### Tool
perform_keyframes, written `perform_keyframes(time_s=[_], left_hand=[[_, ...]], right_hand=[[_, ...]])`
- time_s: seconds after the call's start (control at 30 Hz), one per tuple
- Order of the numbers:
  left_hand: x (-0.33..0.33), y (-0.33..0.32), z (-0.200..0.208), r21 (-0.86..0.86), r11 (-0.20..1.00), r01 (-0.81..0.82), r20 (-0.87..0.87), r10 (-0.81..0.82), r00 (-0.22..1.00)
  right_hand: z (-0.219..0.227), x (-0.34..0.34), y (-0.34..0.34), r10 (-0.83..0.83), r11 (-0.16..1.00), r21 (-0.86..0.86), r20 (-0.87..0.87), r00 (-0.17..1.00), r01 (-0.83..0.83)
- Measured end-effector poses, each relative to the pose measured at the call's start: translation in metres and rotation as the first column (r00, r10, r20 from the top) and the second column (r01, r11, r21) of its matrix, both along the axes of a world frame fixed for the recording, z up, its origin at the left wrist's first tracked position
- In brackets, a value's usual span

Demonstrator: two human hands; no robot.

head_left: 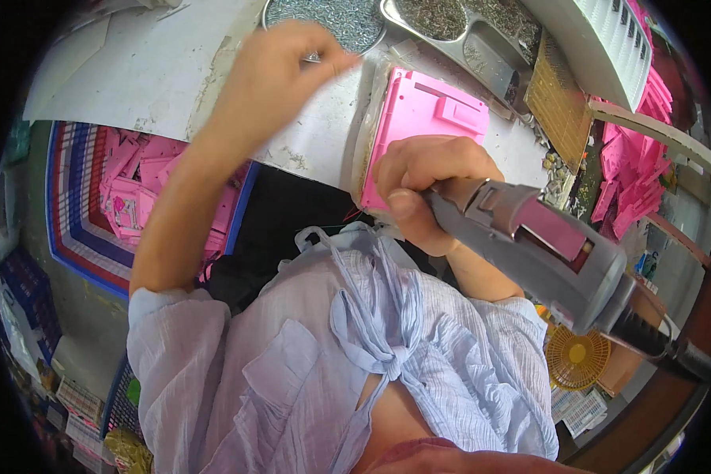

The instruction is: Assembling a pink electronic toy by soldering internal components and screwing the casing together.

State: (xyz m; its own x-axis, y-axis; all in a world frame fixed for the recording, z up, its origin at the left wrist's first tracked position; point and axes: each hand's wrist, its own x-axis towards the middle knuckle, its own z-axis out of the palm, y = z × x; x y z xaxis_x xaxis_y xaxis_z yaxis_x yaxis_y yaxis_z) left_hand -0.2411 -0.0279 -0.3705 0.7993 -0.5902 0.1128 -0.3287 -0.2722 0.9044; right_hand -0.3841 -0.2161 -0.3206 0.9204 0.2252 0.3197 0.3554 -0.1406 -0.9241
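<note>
My right hand (434, 186) is wrapped round a grey corded electric screwdriver (529, 253), whose body slants down to the right. Behind that hand lies a pink plastic panel (420, 107) with a raised block, set in a shallow holder on the white table; the hand hides its lower right part, and the tool's tip is also out of sight. My left hand (284, 75) is at the near edge of a round metal dish of small silvery screws (332, 20). Its fingers are closed toward the thumb and slightly blurred; whatever they hold is too small to tell.
A steel compartment tray (486, 59) with small metal parts stands at the back. Pink panels fill a blue-rimmed basket (249, 209) on the left below the table edge, and more pink pieces (636, 166) are heaped at the right. A yellow basket (581, 355) sits lower right.
</note>
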Motion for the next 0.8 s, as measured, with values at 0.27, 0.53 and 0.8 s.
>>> perform_keyframes(time_s=[0.27,0.53,0.8], left_hand=[[-0.097,0.005,-0.008,0.039,0.997,0.067,0.433,-0.077,0.898],[-0.111,0.0,-0.002,-0.035,0.998,0.053,0.476,-0.03,0.879],[-0.101,0.001,0.01,0.077,0.954,0.289,0.412,-0.294,0.862]], right_hand=[[0.026,0.009,-0.003,0.054,0.878,0.477,-0.013,0.998,-0.041],[0.035,-0.009,0.002,0.082,0.82,0.572,-0.068,0.994,-0.029],[0.013,-0.025,0.01,0.033,0.887,0.463,-0.053,0.998,-0.004]])
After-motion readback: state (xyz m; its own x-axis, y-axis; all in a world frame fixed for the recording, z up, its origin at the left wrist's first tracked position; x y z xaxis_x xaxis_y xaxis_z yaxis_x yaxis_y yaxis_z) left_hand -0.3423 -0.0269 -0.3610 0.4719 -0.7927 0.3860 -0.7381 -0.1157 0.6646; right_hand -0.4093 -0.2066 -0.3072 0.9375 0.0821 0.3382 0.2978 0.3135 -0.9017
